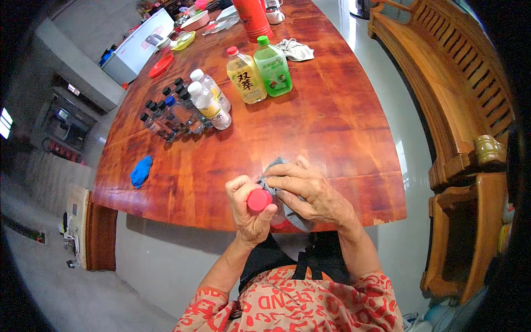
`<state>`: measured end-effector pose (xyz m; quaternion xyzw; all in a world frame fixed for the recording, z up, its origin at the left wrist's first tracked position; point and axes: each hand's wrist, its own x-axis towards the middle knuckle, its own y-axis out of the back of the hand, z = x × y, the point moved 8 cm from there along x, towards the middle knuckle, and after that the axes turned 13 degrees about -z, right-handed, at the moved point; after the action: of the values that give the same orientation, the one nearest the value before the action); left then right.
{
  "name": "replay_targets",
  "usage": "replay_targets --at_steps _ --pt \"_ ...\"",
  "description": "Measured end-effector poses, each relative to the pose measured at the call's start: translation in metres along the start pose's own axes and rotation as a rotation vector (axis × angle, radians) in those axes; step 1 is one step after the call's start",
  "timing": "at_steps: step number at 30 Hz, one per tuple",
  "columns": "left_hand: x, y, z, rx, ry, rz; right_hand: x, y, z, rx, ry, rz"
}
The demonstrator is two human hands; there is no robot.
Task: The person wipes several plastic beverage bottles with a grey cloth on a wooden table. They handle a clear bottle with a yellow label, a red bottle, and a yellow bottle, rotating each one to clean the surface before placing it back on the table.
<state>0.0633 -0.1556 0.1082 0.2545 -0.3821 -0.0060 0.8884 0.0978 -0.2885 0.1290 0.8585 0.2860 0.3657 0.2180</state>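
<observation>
At the near edge of the table, my left hand (pixel 244 209) is wrapped round a bottle with a pinkish-red cap (pixel 259 201); the cap faces up toward me and most of the bottle's body is hidden below it. My right hand (pixel 312 193) grips a grey cloth (pixel 297 217) and presses it against the bottle's side. Part of the cloth hangs down by the table's edge. Beside it a small red patch (pixel 280 224) shows, too covered to make out.
On the glossy wooden table (pixel 332 138) stand a yellow-labelled bottle (pixel 246 77), a green bottle (pixel 273 69), two white-capped bottles (pixel 210 105) and several small dark-capped bottles (pixel 171 116). A blue crumpled cloth (pixel 141 171) lies left. A red flask (pixel 253 19) is far back; a wooden bench (pixel 442 66) stands right.
</observation>
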Motion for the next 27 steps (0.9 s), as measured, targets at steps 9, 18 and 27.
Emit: replay_targets --at_steps 9,18,27 --pt "-0.009 0.012 0.0 0.063 -0.015 0.019 0.015 -0.017 0.005 0.122 0.046 -0.082" --pt "-0.009 0.005 -0.003 -0.084 -0.018 0.022 -0.041 -0.024 -0.034 -0.219 0.041 0.248" --pt "-0.017 0.015 0.0 -0.136 -0.159 0.002 -0.003 -0.027 0.018 0.351 0.007 -0.015"
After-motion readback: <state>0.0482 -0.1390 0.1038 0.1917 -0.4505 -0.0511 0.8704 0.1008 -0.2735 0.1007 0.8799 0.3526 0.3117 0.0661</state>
